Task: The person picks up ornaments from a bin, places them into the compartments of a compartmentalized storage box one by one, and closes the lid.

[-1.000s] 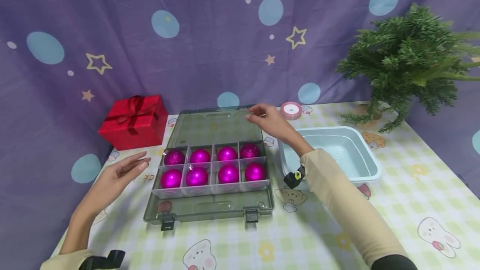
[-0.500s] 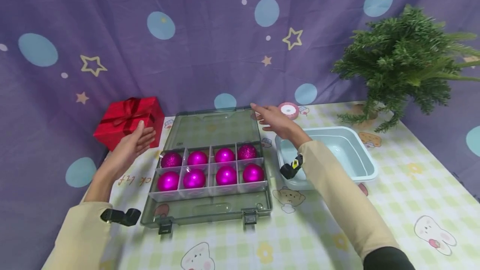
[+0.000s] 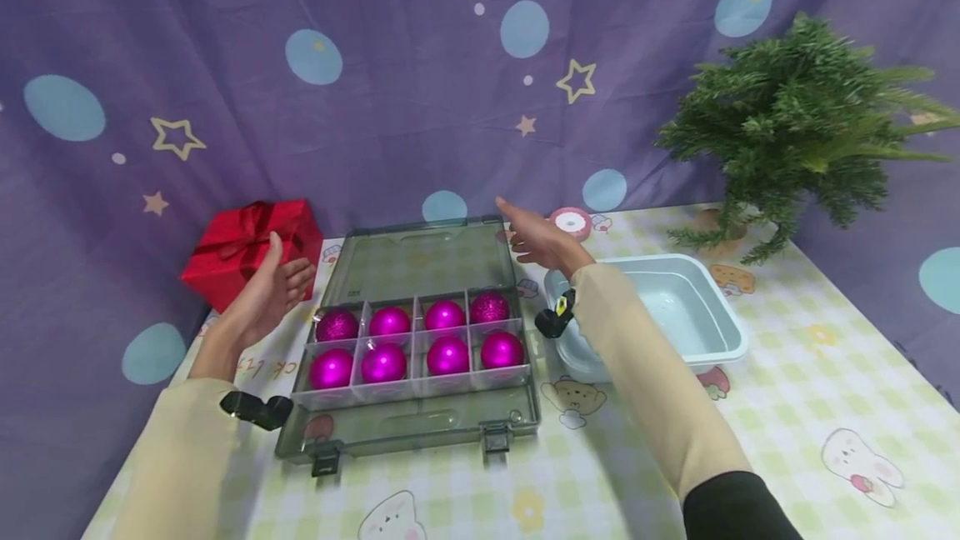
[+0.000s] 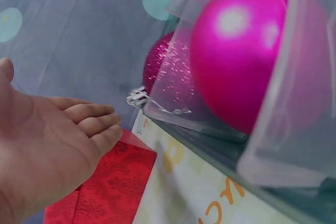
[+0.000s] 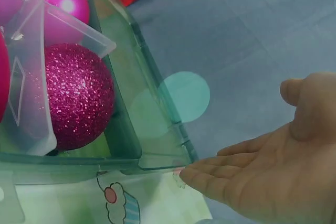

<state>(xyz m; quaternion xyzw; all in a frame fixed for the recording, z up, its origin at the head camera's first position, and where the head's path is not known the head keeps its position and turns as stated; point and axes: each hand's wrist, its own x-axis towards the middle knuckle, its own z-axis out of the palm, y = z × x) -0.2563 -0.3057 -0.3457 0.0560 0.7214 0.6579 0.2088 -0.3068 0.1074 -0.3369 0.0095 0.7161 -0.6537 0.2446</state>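
Observation:
On the table lies a see-through grey plastic case [image 3: 420,422] with its lid [image 3: 427,261] folded back. Its clear divided insert [image 3: 382,390] holds several magenta ball ornaments [image 3: 447,355], some glossy and some covered in glitter. My left hand [image 3: 262,297] hovers off the case's left side, palm turned inward, near the red gift box. Beyond the case's right side my right hand [image 3: 536,236] is held in the air by the lid's edge, palm inward. Both hands have extended fingers and hold nothing. In the right wrist view a glitter ball [image 5: 79,96] sits in its corner compartment.
A red gift box [image 3: 251,248] with a ribbon stands at the back left. Right of the case is a pale blue plastic tub [image 3: 720,352]. Behind it lie a pink ribbon roll [image 3: 572,223] and a small artificial fir tree [image 3: 787,123]. A purple curtain [image 3: 390,132] hangs behind.
My left hand has risen, turned its palm inward and moved slightly right. The right hand's fingers have straightened from a loose curl. Case and balls keep their places as the view shifts slightly.

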